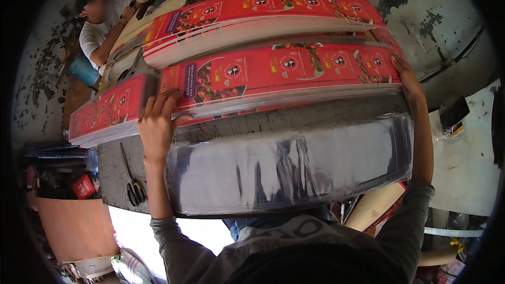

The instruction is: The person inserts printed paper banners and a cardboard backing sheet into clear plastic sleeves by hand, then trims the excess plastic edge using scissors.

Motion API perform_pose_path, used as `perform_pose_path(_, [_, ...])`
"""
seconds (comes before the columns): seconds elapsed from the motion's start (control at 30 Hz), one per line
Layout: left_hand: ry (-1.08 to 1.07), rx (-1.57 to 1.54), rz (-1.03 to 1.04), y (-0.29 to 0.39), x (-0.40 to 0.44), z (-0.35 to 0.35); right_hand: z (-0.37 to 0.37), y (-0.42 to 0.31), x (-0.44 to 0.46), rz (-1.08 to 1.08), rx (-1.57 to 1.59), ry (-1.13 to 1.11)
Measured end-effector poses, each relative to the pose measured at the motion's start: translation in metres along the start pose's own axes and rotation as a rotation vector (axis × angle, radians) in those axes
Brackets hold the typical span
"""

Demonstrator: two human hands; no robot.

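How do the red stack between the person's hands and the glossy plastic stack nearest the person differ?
Surface: the red stack carries printed food pictures and lettering; the plastic stack looks unprinted, with bright reflections.
Place: the red stack lies farther from the person, the plastic stack nearer.
Contact: the left hand and right hand touch the red stack's ends, not the plastic stack.
Shared: both are long and lie crosswise.

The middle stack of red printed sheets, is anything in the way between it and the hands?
No, nothing that shows. The left hand is right at the left end of the middle stack, the right hand at its right end. The shiny plastic sheets lie nearer the person, not between.
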State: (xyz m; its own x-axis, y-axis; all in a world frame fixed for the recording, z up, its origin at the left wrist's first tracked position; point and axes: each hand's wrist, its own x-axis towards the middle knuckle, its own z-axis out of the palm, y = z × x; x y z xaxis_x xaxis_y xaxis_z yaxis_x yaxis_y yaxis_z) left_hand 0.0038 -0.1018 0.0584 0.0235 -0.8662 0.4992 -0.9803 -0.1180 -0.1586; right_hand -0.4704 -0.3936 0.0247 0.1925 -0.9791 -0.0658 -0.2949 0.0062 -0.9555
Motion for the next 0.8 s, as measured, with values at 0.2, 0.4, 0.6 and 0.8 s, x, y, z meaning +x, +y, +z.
perform_pose_path(0.2, [0.011,0.009,-0.017,0.015,-0.016,-0.019,0.006,-0.009,-0.006,-0.142,0.148,-0.032])
perform_pose_path(0.4, [-0.163,-0.265,0.049,0.035,-0.067,-0.038,0.043,-0.065,-0.076,-0.503,-0.434,0.370])
perform_pose_path(0.6, [-0.209,-0.310,0.041,0.059,-0.076,-0.030,0.115,-0.108,-0.098,-0.842,-0.652,-0.119])
perform_pose_path(0.8, [-0.108,-0.269,-0.051,0.066,-0.094,-0.023,0.161,-0.128,-0.064,-1.119,-0.664,-0.177])
